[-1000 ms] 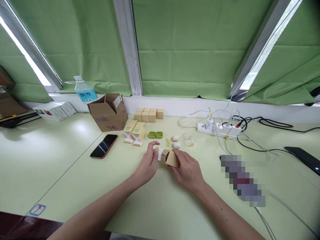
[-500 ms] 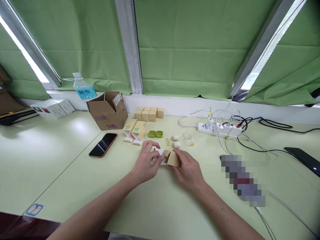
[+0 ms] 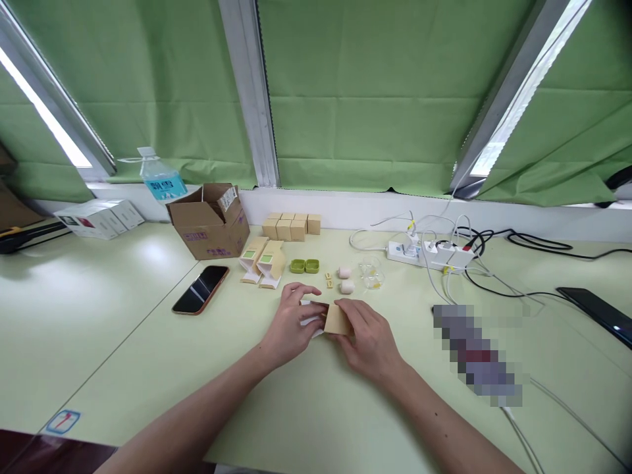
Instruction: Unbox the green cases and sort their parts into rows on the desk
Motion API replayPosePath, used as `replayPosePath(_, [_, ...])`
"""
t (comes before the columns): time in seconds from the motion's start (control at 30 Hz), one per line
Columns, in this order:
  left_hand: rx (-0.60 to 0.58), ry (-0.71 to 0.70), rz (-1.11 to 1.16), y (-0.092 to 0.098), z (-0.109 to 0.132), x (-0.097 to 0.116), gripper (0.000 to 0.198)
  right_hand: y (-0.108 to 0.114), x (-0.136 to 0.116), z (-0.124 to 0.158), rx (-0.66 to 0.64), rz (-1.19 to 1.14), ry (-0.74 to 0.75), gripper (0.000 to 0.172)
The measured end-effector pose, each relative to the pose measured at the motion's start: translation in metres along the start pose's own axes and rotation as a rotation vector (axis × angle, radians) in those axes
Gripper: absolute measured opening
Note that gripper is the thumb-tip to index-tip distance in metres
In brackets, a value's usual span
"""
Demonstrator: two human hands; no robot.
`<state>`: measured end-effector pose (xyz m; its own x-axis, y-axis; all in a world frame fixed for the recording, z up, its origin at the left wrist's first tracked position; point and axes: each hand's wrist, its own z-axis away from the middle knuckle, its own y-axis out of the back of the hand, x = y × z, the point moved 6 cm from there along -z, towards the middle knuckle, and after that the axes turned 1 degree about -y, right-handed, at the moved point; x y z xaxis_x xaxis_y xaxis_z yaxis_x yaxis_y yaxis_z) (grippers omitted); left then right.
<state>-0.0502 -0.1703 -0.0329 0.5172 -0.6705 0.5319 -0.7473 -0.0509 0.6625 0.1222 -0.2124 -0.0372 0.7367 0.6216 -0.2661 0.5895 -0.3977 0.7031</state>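
Observation:
Both of my hands meet on a small tan cardboard box (image 3: 336, 320) in the middle of the pale green table. My left hand (image 3: 291, 324) curls around its left end, fingers pressing a white flap or insert (image 3: 312, 320) against it. My right hand (image 3: 369, 334) grips the box from the right, fingers bent over its top. Just beyond lie two open tan boxes with green panels (image 3: 263, 262), a green twin-cup case (image 3: 305, 266), two small pink-white cylinders (image 3: 345, 279) and tiny yellow pieces (image 3: 328, 280).
A brown carton (image 3: 208, 222), a stack of small tan cubes (image 3: 291, 226), a water bottle (image 3: 159, 178) and white boxes (image 3: 99, 218) stand at the back. A phone (image 3: 200, 289) lies left; a power strip (image 3: 428, 253) with cables, another phone (image 3: 597, 311) and a blurred object (image 3: 476, 355) lie right.
My left hand moved in from the box's left end and closed over it, pushing the white flap in. The box now looks flatter and more closed. The camera shifted slightly.

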Motion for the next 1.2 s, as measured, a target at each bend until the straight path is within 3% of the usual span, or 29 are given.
replayPosePath(0.27, [0.137, 0.015, 0.221, 0.012, -0.003, -0.003, 0.012, 0.008, 0.010, -0.003, -0.031, -0.018, -0.072, 0.054])
replayPosePath(0.47, [0.176, 0.183, 0.553, 0.010, -0.001, -0.023, 0.013, 0.028, 0.037, -0.010, -0.059, 0.056, -0.249, 0.051])
replayPosePath(0.57, [0.183, 0.203, 0.518, 0.014, -0.001, -0.024, 0.016, 0.040, 0.049, -0.011, 0.009, 0.091, -0.320, 0.051])
replayPosePath(0.63, [0.127, 0.174, 0.425, 0.018, -0.001, -0.017, 0.015, 0.046, 0.057, -0.010, 0.094, 0.057, -0.388, 0.051])
replayPosePath(0.8, [-0.249, -0.026, 0.125, 0.009, -0.001, 0.010, 0.008, 0.032, 0.070, -0.004, 0.198, -0.384, -0.558, 0.046])
replayPosePath(0.9, [-0.354, -0.155, 0.014, 0.004, 0.001, 0.021, 0.013, 0.014, 0.068, -0.003, 0.158, -0.734, -0.634, 0.057])
replayPosePath(1.07, [-0.342, -0.154, 0.007, 0.004, 0.000, 0.024, 0.015, 0.000, 0.056, -0.002, 0.139, -1.216, -0.763, 0.060])
replayPosePath(1.2, [-0.130, -0.049, 0.116, 0.013, -0.001, 0.021, 0.027, 0.002, 0.042, -0.009, 0.127, -1.426, -0.745, 0.050])
